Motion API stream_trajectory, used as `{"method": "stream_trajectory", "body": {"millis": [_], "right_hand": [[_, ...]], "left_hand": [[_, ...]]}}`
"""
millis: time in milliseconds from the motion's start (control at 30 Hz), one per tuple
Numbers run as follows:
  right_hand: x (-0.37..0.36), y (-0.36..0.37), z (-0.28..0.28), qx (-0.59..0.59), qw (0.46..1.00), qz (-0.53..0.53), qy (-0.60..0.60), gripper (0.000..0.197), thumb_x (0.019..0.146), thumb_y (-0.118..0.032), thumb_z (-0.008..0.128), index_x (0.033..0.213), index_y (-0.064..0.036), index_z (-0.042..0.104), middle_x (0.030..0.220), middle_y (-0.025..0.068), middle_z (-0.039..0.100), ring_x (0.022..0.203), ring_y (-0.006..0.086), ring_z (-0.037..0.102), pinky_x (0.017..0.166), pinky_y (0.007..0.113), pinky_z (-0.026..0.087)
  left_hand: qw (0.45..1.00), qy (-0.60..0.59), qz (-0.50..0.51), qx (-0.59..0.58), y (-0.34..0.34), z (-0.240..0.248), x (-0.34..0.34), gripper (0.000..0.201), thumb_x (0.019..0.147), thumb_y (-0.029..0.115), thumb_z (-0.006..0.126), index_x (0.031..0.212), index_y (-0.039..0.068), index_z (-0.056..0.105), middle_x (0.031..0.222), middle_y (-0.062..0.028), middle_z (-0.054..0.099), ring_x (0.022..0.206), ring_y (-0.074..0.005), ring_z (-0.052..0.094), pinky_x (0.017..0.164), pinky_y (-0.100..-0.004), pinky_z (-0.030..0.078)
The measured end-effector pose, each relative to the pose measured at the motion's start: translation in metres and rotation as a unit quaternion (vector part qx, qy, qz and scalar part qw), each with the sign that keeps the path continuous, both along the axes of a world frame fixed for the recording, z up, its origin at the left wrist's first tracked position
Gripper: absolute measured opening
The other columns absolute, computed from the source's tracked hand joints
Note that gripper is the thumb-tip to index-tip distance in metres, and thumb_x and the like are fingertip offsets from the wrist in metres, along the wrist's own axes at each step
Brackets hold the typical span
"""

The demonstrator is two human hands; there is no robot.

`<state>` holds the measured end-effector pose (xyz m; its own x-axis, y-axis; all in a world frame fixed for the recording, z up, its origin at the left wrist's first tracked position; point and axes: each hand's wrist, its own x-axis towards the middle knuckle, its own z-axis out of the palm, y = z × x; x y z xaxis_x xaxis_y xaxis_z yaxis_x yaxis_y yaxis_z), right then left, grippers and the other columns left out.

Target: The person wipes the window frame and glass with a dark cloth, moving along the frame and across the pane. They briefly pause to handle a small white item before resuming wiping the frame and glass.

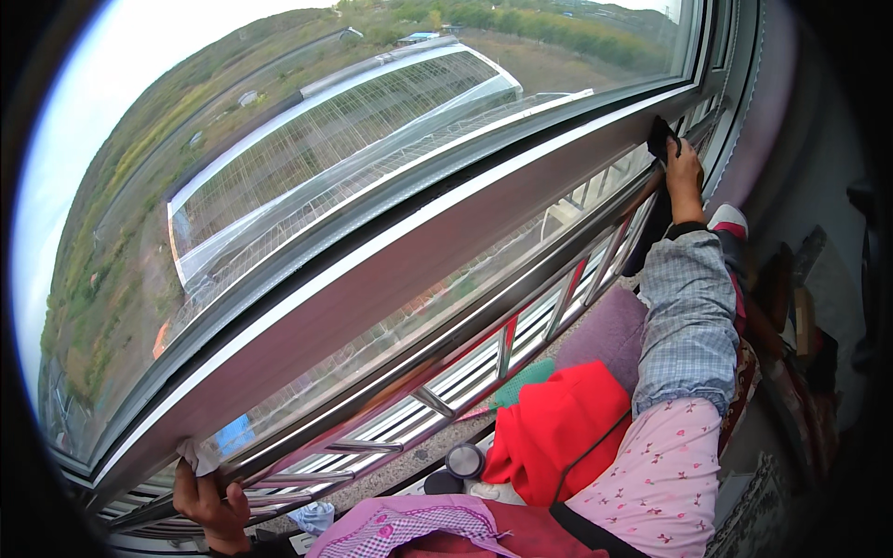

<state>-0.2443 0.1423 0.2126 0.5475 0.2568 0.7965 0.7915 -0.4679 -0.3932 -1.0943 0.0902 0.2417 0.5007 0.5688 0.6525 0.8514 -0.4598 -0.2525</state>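
Note:
At the lower left, my left hand (214,510) pinches a crumpled white wad of paper or cloth (198,457) against the lower window frame, above the metal rail. My right arm stretches far out to the upper right, in a pink printed sleeve and a grey checked sleeve cover. There my right hand (685,175) grips a black cloth (659,139) near the far end of the same frame. Between the two hands runs the window frame's broad inner face (391,307), with the glass (344,149) above it.
A shiny metal guard rail (433,400) with short bars runs below the window. On the sill side lie a red cloth (563,432), a purple cushion (606,339), a green cloth (526,383) and a round-lidded container (464,460). Outside, a long greenhouse (344,139) stands below hills.

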Motion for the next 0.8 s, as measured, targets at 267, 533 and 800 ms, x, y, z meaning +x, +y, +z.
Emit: {"method": "stream_trajectory", "body": {"millis": [267,533,800], "right_hand": [[-0.025,-0.003,0.02,-0.09,0.991,0.071,0.069,0.043,0.099,-0.042,0.051,0.114,-0.0051,0.066,0.106,0.0271,0.068,0.103,0.0485,0.061,0.089,0.052,0.049],[-0.239,-0.037,0.021,-0.005,0.937,0.341,-0.073,0.02,0.097,-0.023,0.061,0.099,-0.0042,0.067,0.092,0.0198,0.067,0.085,0.0439,0.062,0.084,0.05,0.049],[-0.195,-0.022,0.014,0.016,0.973,0.232,0.003,0.028,0.1,-0.03,0.058,0.105,-0.0037,0.065,0.097,0.0222,0.068,0.094,0.0452,0.064,0.082,0.05,0.05]], "left_hand": [[1.0,0.007,-0.001,-0.009,-0.001,0.002,0.0,0.069,0.1,0.055,0.043,0.116,-0.008,0.067,0.112,-0.0333,0.063,0.09,-0.051,0.065,0.074,-0.0514,0.053],[0.999,-0.022,-0.005,-0.024,-0.001,0.0,0.005,0.064,0.102,0.052,0.044,0.112,-0.007,0.067,0.114,-0.0336,0.061,0.09,-0.0528,0.063,0.074,-0.0539,0.051],[1.0,-0.015,-0.016,-0.011,0.002,0.001,0.007,0.063,0.1,0.053,0.047,0.109,-0.006,0.068,0.111,-0.032,0.063,0.087,-0.0502,0.064,0.072,-0.0511,0.052]]}}
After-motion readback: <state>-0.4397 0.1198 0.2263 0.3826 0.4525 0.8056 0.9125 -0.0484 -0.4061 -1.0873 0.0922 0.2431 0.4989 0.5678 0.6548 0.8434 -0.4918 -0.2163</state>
